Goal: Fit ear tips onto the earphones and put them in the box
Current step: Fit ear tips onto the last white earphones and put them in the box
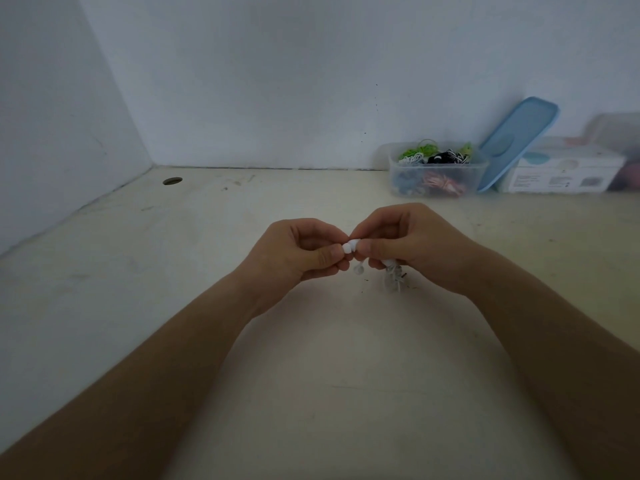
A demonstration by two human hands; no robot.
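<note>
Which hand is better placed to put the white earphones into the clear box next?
Probably the right hand: it grips the bundled white earphones, and the clear box stands open on its side. The left hand only pinches the ear tip.

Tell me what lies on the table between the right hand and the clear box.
Only bare tabletop between right hand and clear box, in the head view.

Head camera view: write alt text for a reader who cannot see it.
The left hand and right hand pinch a white earphone between them above a pale table. At the back right, an open clear box of coloured cords stands with a blue lid leaning beside it.
</note>
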